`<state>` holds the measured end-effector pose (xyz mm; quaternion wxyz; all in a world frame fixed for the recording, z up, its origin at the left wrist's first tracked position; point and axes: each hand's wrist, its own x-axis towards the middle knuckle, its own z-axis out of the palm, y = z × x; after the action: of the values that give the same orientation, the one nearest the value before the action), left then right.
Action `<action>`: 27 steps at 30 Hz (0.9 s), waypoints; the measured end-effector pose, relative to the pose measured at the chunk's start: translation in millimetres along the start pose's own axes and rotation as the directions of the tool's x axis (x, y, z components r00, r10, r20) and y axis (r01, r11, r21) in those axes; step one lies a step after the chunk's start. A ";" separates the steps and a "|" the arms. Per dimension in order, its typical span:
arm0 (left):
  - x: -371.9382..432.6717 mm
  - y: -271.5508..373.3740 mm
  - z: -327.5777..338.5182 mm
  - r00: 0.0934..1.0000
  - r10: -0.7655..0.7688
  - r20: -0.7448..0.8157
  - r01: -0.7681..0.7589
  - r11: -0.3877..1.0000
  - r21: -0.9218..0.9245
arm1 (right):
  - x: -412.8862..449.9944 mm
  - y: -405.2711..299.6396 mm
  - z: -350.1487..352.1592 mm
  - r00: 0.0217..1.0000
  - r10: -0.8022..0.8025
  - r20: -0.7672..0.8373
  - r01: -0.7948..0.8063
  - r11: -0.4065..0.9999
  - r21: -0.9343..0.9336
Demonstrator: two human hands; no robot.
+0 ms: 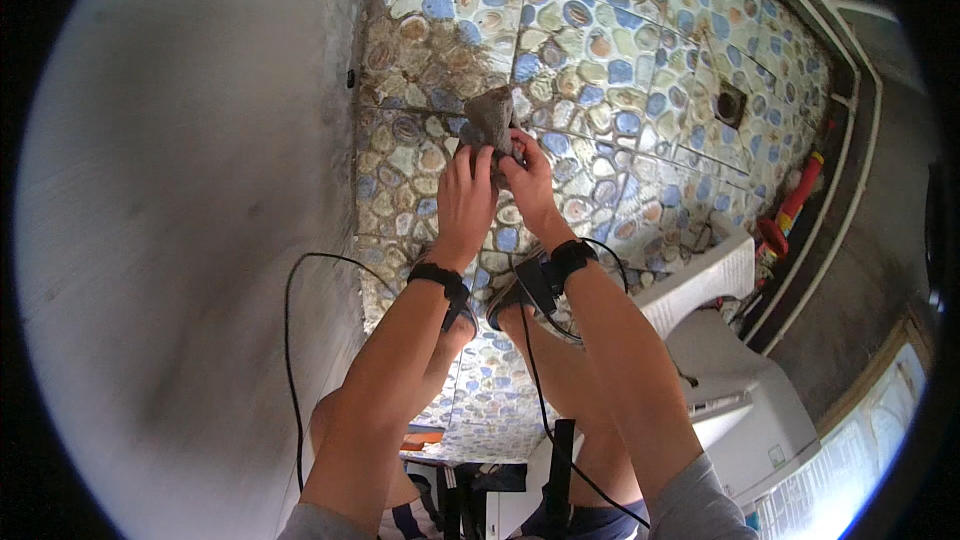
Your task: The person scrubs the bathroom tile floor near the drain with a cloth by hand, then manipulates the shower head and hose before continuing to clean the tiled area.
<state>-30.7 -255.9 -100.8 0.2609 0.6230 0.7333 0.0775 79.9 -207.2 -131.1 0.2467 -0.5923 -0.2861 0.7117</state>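
Observation:
A grey-brown crumpled cloth (490,114) is bunched up over the pebble-patterned tile floor (577,82), in front of my feet. My left hand (466,202) has its fingers bent over the near left side of the cloth. Against its right side, my right hand (531,184) pinches a fold between thumb and fingers. Part of the cloth is hidden under my fingers. Whether it touches the floor I cannot tell. A dark brown dirty patch (427,52) stains the tiles just beyond it, by the wall.
A grey wall (187,165) rises close on my left. A square floor drain (729,105) lies at the far right. White pipes (855,120), a red and yellow object (799,191) and a white plastic fixture (701,277) line the right side. Black cables (286,330) hang near both wrists.

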 end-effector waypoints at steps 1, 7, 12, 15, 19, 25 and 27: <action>9.2 -11.0 13.0 0.997 0.021 -0.069 -0.016 0.997 0.071 | 18.5 6.6 2.4 0.999 -0.023 0.029 0.021 0.999 0.046; 39.4 -43.4 96.3 0.984 0.040 0.172 -0.079 0.971 0.228 | 87.8 75.0 -19.0 0.954 -0.295 -0.059 0.189 0.739 -0.647; 22.7 -58.8 127.7 0.998 0.064 -0.019 -0.054 0.940 0.336 | 58.9 72.2 -5.5 0.906 -0.424 -0.001 0.265 0.569 -0.779; 21.3 -61.1 136.8 0.998 0.055 0.025 -0.060 0.962 0.267 | 55.5 86.2 -21.3 0.893 -0.369 0.257 0.383 0.322 -0.866; 62.9 -85.6 142.3 0.994 0.107 -0.028 -0.095 0.952 0.290 | 76.3 104.5 -5.3 0.877 -0.402 0.264 0.336 0.119 -0.934; 100.6 -105.7 127.5 0.975 0.187 0.120 -0.218 0.914 0.342 | 115.2 110.8 17.0 0.816 -0.543 0.198 0.335 0.165 -0.928; 117.4 -113.9 133.6 0.977 0.203 0.065 -0.212 0.906 0.366 | 133.1 100.7 21.2 0.776 -0.589 0.226 0.351 0.104 -0.931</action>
<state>-76.4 -196.2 -298.2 0.1379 0.7364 0.6609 -0.0430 34.4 -189.8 -292.1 0.0891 -0.5619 -0.7933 0.2168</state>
